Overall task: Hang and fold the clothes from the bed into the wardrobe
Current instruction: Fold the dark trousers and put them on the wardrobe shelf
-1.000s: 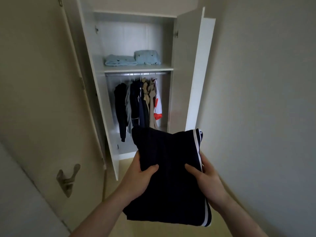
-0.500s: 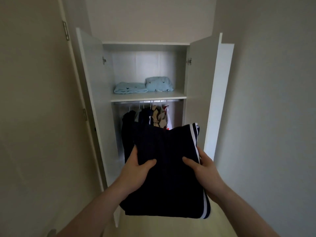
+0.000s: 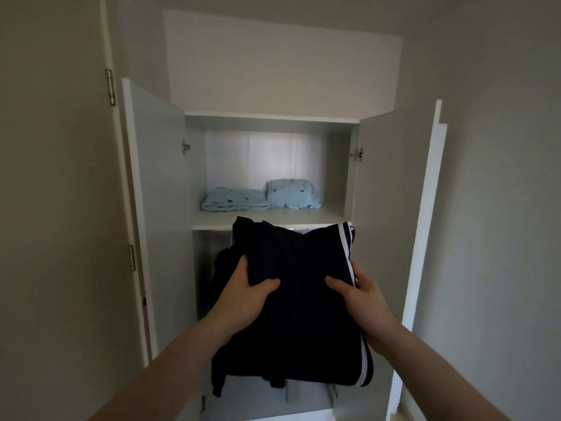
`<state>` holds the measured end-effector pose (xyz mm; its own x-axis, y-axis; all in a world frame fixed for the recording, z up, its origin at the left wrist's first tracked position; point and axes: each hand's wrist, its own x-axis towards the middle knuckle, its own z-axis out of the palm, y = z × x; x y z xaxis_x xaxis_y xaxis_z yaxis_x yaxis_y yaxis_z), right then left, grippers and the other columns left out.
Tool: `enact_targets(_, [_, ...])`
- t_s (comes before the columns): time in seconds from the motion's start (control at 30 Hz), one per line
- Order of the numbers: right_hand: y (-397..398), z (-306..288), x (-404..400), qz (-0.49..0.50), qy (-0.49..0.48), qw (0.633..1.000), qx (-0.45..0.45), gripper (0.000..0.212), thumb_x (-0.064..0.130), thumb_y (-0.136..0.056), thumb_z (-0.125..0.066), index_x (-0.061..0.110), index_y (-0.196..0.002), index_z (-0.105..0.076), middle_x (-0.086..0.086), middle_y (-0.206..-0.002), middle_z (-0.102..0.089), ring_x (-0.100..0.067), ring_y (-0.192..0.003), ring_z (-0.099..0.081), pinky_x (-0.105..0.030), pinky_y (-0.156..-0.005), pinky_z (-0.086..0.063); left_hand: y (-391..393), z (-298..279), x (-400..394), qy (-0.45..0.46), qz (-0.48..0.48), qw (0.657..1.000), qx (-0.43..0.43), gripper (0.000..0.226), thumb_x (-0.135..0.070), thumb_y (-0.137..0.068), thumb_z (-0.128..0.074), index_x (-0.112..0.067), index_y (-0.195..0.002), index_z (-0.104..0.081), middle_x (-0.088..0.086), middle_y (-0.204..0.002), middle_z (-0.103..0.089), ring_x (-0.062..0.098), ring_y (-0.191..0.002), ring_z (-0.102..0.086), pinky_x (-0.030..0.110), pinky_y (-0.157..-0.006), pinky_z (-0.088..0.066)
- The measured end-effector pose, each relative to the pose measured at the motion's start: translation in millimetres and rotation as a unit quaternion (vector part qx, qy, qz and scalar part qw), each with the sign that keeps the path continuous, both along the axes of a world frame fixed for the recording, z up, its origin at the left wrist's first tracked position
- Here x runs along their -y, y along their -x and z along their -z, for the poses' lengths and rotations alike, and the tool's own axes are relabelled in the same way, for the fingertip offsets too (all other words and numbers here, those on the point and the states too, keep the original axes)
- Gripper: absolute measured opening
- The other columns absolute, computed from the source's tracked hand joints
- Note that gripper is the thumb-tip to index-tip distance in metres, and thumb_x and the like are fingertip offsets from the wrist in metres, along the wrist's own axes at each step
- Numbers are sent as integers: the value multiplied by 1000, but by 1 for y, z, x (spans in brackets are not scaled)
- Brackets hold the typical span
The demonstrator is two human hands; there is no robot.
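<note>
I hold a folded dark navy garment [image 3: 300, 323] with white side stripes in front of the open white wardrobe [image 3: 273, 117]. My left hand [image 3: 246, 296] grips its left side, thumb on top. On its right side my right hand [image 3: 361, 294] grips it the same way. The garment's far edge reaches the front lip of the wardrobe shelf [image 3: 212, 224]. Two folded light blue garments, one on the left [image 3: 235, 199] and one on the right [image 3: 293, 194], lie on that shelf. Dark hanging clothes [image 3: 220, 268] show below the shelf, mostly hidden by the garment.
Both wardrobe doors stand open, the left door [image 3: 158, 208] and the right door [image 3: 391, 223]. A room door [image 3: 54, 208] with hinges sits at the left. A plain wall [image 3: 501, 208] runs along the right. The shelf has bare space in front of the blue garments.
I have come closer to the wardrobe and raised the dark garment from the level of the hanging clothes up to the shelf edge. Both hands keep their grip.
</note>
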<state>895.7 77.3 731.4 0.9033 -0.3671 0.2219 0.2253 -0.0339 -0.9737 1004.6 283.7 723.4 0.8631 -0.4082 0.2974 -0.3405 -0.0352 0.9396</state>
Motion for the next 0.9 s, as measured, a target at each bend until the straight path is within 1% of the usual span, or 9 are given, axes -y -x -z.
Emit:
enact_targets(0.13, [-76, -11, 19, 5, -1, 1000, 3, 37, 12, -95, -67, 41, -120, -66, 9, -109, -77, -15, -97, -76, -25, -72, -62, -82, -8, 20, 2, 17, 1000, -21, 60, -30, -89, -76, -51, -135, -44, -35, -106, -68, -12, -96, -66, 3, -68, -51])
enact_targets(0.2, [-111, -11, 29, 17, -9, 1000, 7, 38, 12, -95, -68, 38, -122, -67, 6, -110, -78, -17, -98, -76, -26, -73, -62, -119, -12, 31, 5, 24, 999, -27, 61, -29, -89, -77, -50, -135, -44, -28, -108, -71, -10, -95, -68, 4, -66, -51])
enact_targets(0.3, [-159, -9, 45, 24, -18, 1000, 0, 36, 12, -94, -69, 35, -122, -68, 5, -109, -78, -18, -97, -76, -27, -73, -62, -166, -16, 48, 1, 31, 999, -38, 67, -27, -89, -77, -44, -143, -42, -19, -122, -66, -2, -102, -68, 9, -73, -51])
enact_targets(0.37, [-190, -13, 55, 28, -28, 999, -5, 34, 12, -94, -70, 34, -119, -69, 5, -105, -79, -18, -95, -77, -26, -71, -62, -195, -22, 58, -9, 37, 998, -45, 69, -27, -89, -76, -40, -147, -40, -17, -126, -64, 1, -107, -66, 13, -77, -50])
enact_targets(0.43, [-226, -18, 67, 28, -26, 999, -8, 32, 13, -93, -71, 32, -119, -69, 3, -106, -79, -19, -95, -77, -30, -75, -62, -230, -29, 67, -11, 34, 998, -51, 67, -27, -89, -76, -39, -146, -41, -16, -125, -64, 3, -108, -66, 14, -76, -51])
enact_targets(0.57, [-303, -27, 93, 27, -16, 999, -7, 35, 15, -91, -73, 32, -121, -68, 2, -107, -78, -19, -96, -77, -36, -83, -62, -300, -41, 91, -9, 11, 999, -47, 60, -23, -91, -74, -39, -140, -43, -18, -119, -63, 2, -103, -65, 12, -68, -51])
enact_targets(0.63, [-344, -31, 106, 24, -15, 1000, -9, 37, 14, -90, -73, 29, -124, -67, 0, -107, -78, -21, -97, -76, -40, -87, -62, -335, -44, 104, -9, -3, 999, -44, 60, -21, -92, -73, -36, -142, -43, -17, -119, -63, 4, -104, -65, 14, -71, -51])
enact_targets(0.8, [-446, -42, 138, -4, -9, 1000, -15, 33, 13, -92, -72, 25, -122, -68, -3, -105, -78, -23, -94, -77, -41, -85, -63, -425, -54, 131, -11, -51, 997, -52, 63, -22, -90, -75, -30, -146, -45, -10, -122, -63, 8, -103, -64, 20, -74, -50])
enact_targets(0.9, [-506, -48, 150, -24, -4, 999, -27, 35, 13, -92, -71, 21, -126, -66, -8, -111, -76, -27, -99, -75, -46, -93, -60, -474, -59, 139, -8, -88, 994, -61, 69, -23, -89, -76, -29, -149, -42, -16, -110, -60, 6, -97, -63, 18, -69, -49])
